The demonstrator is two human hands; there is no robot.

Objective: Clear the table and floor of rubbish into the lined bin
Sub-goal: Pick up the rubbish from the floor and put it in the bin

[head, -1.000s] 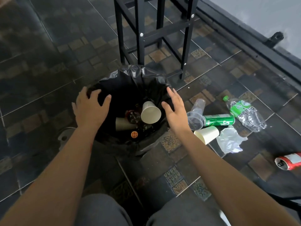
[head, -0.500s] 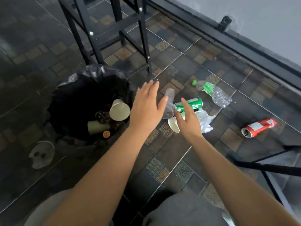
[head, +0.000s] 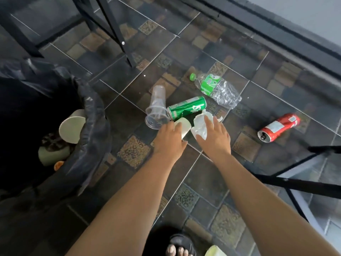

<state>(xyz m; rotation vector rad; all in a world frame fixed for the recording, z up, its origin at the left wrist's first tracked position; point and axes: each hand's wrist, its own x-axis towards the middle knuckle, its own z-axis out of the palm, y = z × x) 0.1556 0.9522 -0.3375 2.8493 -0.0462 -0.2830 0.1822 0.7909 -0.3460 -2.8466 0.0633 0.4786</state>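
Two hands are down at the litter on the floor (head: pixel 208 183). My left hand (head: pixel 168 137) sits over the white paper cup (head: pixel 185 126), fingers bent down across its near end. I cannot tell whether they have closed round it. My right hand (head: pixel 215 139) lies just beside it, fingers spread and fairly straight, fingertips resting on the crumpled white wrapper (head: pixel 200 125) and gripping nothing.

Touching the cup and wrapper on their far side lies the green can (head: pixel 187 109), on its side. The clear plastic cup (head: pixel 156 112) is tipped over against the can's left end, mouth toward me. Beyond them, toward the floor's far edge by the wall, is the crushed plastic bottle (head: pixel 217 89) with its green label and cap. The red can (head: pixel 279 127) lies dented, well apart to the right.

Over on the left stands the bin (head: pixel 92 115), black liner folded over its rim. Inside I can see a paper cup (head: pixel 71 129) on its side, a second cup (head: pixel 51 156) under it and something small and orange (head: pixel 59 165).

Black frame legs (head: pixel 120 34) stand on the tiles behind the bin. At the bottom edge, a sandalled foot (head: pixel 180 246).
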